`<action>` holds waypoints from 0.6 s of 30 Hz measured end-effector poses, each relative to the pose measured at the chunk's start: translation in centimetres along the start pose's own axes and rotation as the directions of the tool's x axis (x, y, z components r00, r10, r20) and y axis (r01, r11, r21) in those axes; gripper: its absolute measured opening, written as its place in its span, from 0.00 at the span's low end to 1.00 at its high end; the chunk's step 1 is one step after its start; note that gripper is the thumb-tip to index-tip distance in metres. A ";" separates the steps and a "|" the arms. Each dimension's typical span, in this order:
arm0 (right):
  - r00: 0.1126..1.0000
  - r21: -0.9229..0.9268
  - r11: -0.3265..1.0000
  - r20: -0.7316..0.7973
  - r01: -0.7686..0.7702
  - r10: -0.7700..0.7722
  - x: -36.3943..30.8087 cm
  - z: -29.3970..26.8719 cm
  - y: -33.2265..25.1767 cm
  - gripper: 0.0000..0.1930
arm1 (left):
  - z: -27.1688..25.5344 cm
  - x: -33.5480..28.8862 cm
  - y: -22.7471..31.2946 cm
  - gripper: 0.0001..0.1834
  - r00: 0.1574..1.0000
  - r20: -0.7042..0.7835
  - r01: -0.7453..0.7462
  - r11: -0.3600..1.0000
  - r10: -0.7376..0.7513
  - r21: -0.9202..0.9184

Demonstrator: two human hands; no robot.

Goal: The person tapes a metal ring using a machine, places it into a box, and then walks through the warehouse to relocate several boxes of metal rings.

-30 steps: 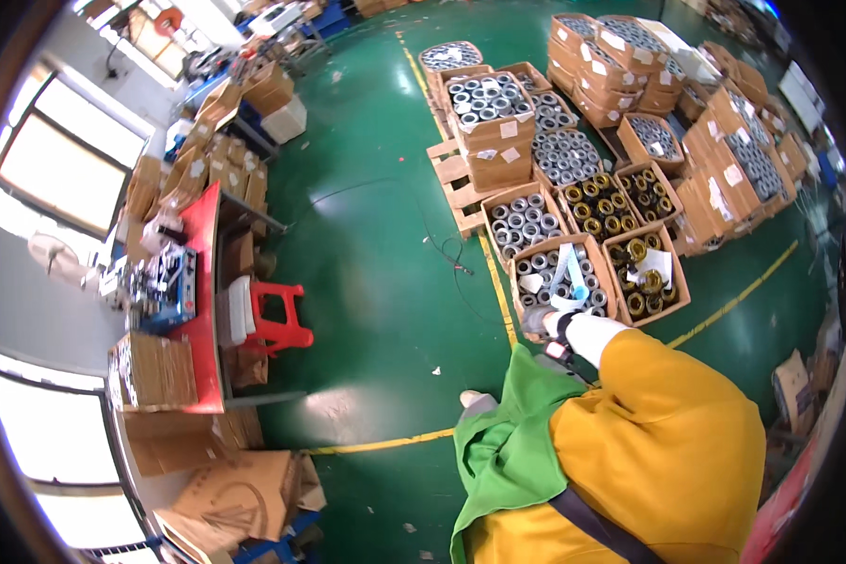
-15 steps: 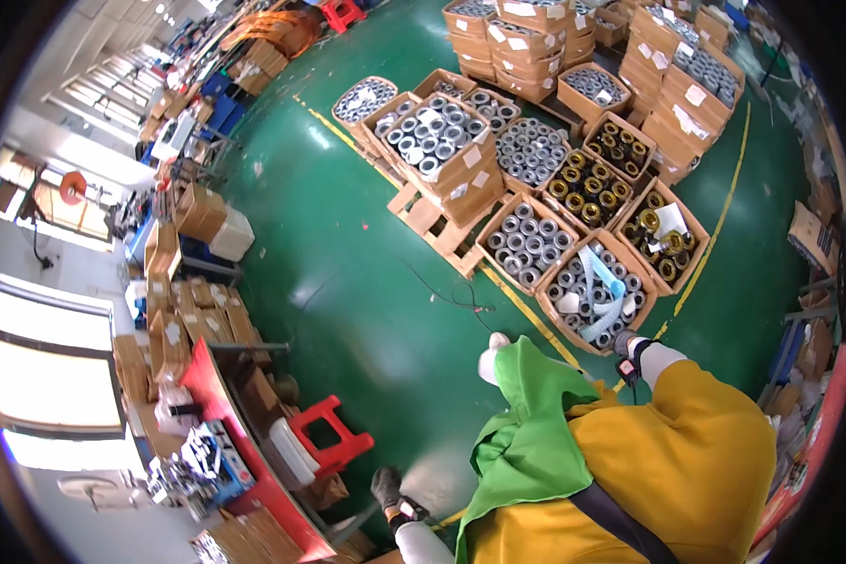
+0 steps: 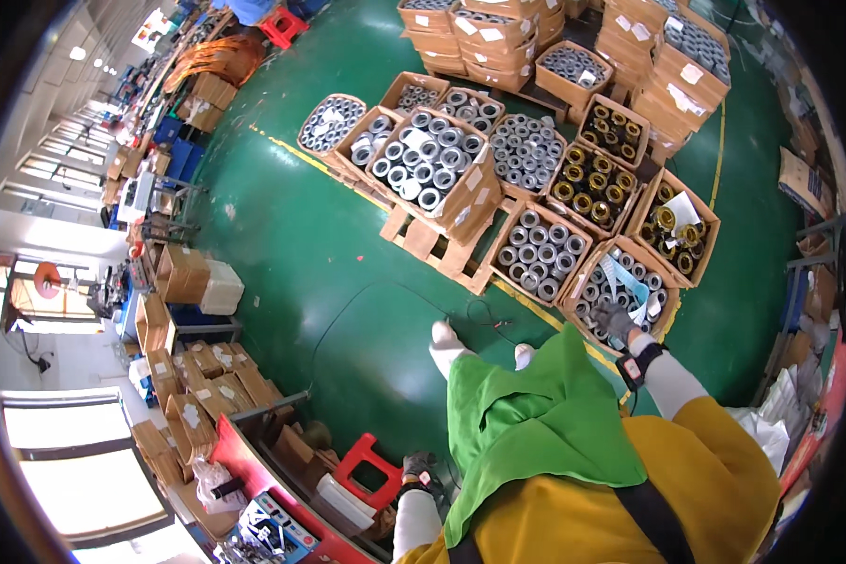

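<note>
My right hand [image 3: 615, 322], in a grey glove, reaches over the near edge of an open cardboard box [image 3: 573, 305]. Its fingers look stretched out over silver metal rings [image 3: 592, 291] in that box; the fingertips are hard to make out against them. Beside the hand, a light blue strip [image 3: 637, 299] lies across the rings. Low at my side is my left hand [image 3: 420, 465], in a dark glove, near a red plastic stool [image 3: 371, 470]. I see nothing in it, but its fingers are too small to read.
Several boxes of silver rings [image 3: 540, 254] and gold-coloured rings [image 3: 592, 185] stand ahead, partly around a wooden pallet [image 3: 432, 246]. Taller box stacks [image 3: 493, 52] rise behind. A thin cable [image 3: 367, 287] lies on the green floor. A red-edged workbench [image 3: 263, 470] stands at left.
My right hand has moved from the box's near corner in over the rings. My view has turned, and I stand nearer the boxes. My left hand appears closer to the red stool.
</note>
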State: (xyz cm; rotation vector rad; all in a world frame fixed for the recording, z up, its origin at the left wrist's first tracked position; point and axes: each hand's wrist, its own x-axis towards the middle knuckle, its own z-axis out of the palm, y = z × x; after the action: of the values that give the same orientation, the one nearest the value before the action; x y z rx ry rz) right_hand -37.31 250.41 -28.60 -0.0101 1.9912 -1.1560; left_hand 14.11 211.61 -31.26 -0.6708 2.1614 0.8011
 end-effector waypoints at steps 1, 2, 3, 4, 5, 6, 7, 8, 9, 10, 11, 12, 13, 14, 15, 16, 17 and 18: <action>0.999 -0.034 0.999 -0.018 -0.031 0.031 -0.8 -0.7 2.0 0.11 | -1.6 2.5 0.2 0.11 0.997 0.028 0.063 0.990 -0.068 0.129; 0.989 -0.133 0.984 -0.079 0.118 -0.129 -0.9 -1.8 10.5 0.10 | -6.2 4.5 4.4 0.09 1.000 -0.016 -0.007 0.948 0.012 0.317; 0.949 -0.254 0.930 -0.100 0.267 -0.300 -1.1 -2.8 16.9 0.09 | -8.3 6.0 3.6 0.08 0.983 -0.044 -0.170 0.971 0.179 0.166; 0.983 -0.396 0.913 -0.109 0.095 -0.150 -2.6 -2.3 18.4 0.09 | -10.7 7.5 4.0 0.07 0.969 -0.121 -0.214 0.977 0.214 0.014; 0.992 -0.526 0.849 -0.127 -0.057 -0.012 -4.0 -2.1 18.3 0.10 | -11.8 9.9 2.8 0.08 0.993 -0.105 -0.084 0.960 0.057 -0.268; 0.926 -0.344 0.859 -0.126 -0.378 0.357 -4.8 -2.1 17.7 0.10 | -12.7 12.5 1.2 0.09 0.995 -0.048 0.046 0.848 -0.084 -0.528; 0.714 -0.144 0.701 -0.071 -0.699 0.697 -6.6 -1.8 18.9 0.10 | -15.2 14.8 3.3 0.10 0.987 0.036 0.138 0.696 -0.159 -0.705; 0.701 0.050 0.702 -0.034 -0.711 0.713 -9.5 -1.9 21.8 0.10 | -18.9 17.3 7.2 0.12 0.965 0.155 0.244 0.497 -0.214 -0.833; 0.698 0.239 0.677 0.005 -0.697 0.717 -12.4 -1.4 23.0 0.10 | -21.1 19.9 8.0 0.14 0.977 0.156 0.211 0.520 -0.149 -0.828; 0.673 0.259 0.649 0.009 -0.716 0.740 -13.5 0.8 22.6 0.10 | -23.7 22.2 9.6 0.14 0.987 0.133 0.162 0.594 -0.092 -0.788; 0.622 0.367 0.582 -0.011 -0.726 0.783 -14.4 2.6 21.4 0.08 | -25.6 24.8 10.1 0.15 0.983 0.145 0.184 0.585 -0.113 -0.790; 0.562 0.467 0.508 -0.027 -0.724 0.826 -15.2 3.9 20.0 0.08 | -27.5 26.9 10.2 0.14 0.989 0.135 0.144 0.513 -0.056 -0.846; 0.540 0.478 0.479 -0.012 -0.736 0.842 -15.3 6.3 17.8 0.09 | -29.6 28.6 10.7 0.14 0.993 0.109 0.118 0.551 -0.049 -0.826; 0.534 0.449 0.467 0.027 -0.761 0.845 -15.2 9.0 15.3 0.10 | -31.3 30.1 11.1 0.14 0.997 0.077 0.077 0.515 -0.023 -0.854; 0.529 0.409 0.460 0.068 -0.789 0.846 -14.9 11.6 12.5 0.10 | -32.9 31.6 11.3 0.14 0.999 0.047 0.038 0.538 0.002 -0.842; 0.515 0.385 0.442 0.110 -0.810 0.850 -14.6 14.0 8.9 0.11 | -34.2 33.3 12.0 0.14 0.999 0.033 0.041 0.619 -0.023 -0.784; 0.504 0.390 0.424 0.129 -0.817 0.854 -13.9 15.8 5.4 0.12 | -35.3 34.2 13.2 0.14 1.000 0.016 0.017 0.576 -0.008 -0.817; 0.508 0.460 0.406 0.120 -0.790 0.853 -13.4 17.0 3.2 0.12 | -36.4 34.8 14.4 0.14 0.998 0.065 0.056 0.564 -0.005 -0.824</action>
State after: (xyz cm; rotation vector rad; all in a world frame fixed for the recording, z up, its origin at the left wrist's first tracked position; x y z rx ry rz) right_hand -16.22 245.10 -26.61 1.2299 1.3967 -0.8887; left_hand -32.62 188.03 -33.35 -1.1166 1.6039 1.8396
